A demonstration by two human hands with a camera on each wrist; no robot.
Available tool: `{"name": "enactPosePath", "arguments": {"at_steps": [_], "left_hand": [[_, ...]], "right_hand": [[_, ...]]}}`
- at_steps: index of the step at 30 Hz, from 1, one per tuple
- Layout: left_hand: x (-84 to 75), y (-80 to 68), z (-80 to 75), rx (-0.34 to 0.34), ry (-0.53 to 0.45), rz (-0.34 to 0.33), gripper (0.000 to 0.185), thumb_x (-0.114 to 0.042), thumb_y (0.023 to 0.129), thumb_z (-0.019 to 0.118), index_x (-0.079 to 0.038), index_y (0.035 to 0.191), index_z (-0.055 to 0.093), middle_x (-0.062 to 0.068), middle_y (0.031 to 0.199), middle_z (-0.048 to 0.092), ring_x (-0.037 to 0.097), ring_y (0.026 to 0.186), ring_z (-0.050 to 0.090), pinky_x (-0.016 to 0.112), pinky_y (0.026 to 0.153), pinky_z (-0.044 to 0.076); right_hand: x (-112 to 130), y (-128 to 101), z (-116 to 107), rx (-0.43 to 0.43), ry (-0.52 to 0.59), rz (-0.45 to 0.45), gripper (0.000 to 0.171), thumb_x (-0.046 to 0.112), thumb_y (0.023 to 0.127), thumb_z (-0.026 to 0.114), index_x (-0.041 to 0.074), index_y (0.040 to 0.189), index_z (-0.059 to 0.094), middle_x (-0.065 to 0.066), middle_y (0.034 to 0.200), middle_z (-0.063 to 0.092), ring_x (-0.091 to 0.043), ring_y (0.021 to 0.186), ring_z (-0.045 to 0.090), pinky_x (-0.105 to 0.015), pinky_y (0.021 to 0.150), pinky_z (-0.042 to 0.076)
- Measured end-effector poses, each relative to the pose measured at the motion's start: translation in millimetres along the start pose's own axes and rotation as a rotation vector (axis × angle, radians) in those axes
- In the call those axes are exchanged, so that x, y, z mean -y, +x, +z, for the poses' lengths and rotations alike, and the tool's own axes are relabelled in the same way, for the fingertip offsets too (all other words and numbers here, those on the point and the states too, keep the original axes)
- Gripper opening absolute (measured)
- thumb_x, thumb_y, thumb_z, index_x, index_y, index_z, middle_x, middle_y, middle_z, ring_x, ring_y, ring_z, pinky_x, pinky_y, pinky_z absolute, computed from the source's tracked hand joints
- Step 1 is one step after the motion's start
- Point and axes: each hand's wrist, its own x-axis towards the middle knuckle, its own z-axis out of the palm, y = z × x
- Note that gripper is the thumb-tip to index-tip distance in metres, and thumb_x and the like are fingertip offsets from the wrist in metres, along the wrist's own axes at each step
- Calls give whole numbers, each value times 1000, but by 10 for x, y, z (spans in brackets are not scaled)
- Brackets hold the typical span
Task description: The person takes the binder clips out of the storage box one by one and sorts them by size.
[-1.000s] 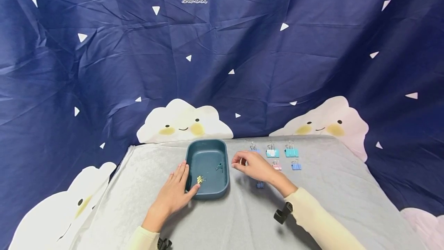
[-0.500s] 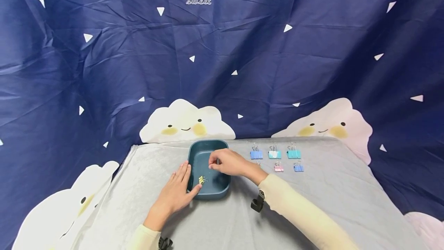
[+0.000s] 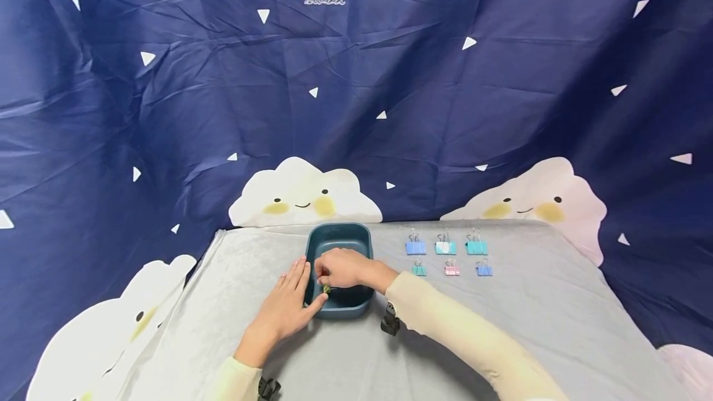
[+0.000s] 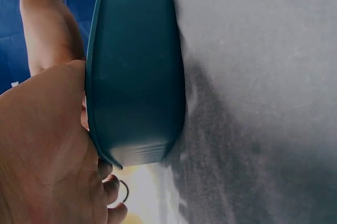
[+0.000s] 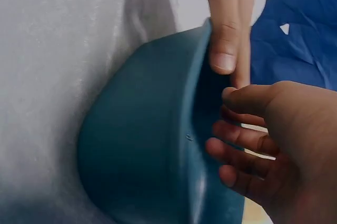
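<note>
A dark teal tray (image 3: 341, 313) stands on the cloth. My left hand (image 3: 281, 311) rests along its left rim, fingers straight and thumb over the near left corner. My right hand (image 3: 344, 268) reaches into the tray, its fingertips right at a small yellow binder clip (image 3: 327, 288) that it partly covers. In the right wrist view the right hand (image 5: 263, 134) has loosely bent fingers over the rim, thumb and index close, and nothing shows between them. The left wrist view shows the left palm (image 4: 52, 145) against the rim. Much of the tray floor is hidden by the right hand.
Binder clips stand in two rows right of the tray: a blue one (image 3: 415, 247), a white and teal one (image 3: 445, 247) and a teal one (image 3: 476, 247) behind; green (image 3: 419, 270), pink (image 3: 452, 270) and blue (image 3: 484, 270) small ones in front. A dark blue curtain (image 3: 356, 110) hangs behind.
My right hand has moved left from beside the tray into it, down to the yellow clip, uncovering the left clips of the rows. A dark green clip seen earlier in the tray is now hidden.
</note>
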Motion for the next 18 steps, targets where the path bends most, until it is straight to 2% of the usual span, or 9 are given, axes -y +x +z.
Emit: {"name": "enactPosePath", "arguments": {"at_steps": [7,14,18], "left_hand": [[2,8,9,18,1,4,92,-64,107,48,1,168,25,17,178,18,36,166,20,59,132,26],[0,-11,9,13,-12,-4,92,-62,107,50,2,168,25,17,178,18,36,166,20,59,132,25],[-10,-7,5,-5,-19,2,90,-60,107,52,3,167,27,19,178,21,37,165,22,60,132,26]], "right_hand": [[11,61,198,98,-103,23,15,24,99,75,21,114,77,4,111,67,-8,94,64,-28,83,58],[-23,132,300,121,-122,30,8,18,97,78,19,105,76,3,107,66,-9,96,63,-25,82,57],[-47,140,296,132,-124,31,11,18,95,81,19,105,75,4,106,68,-10,98,64,-26,85,58]]}}
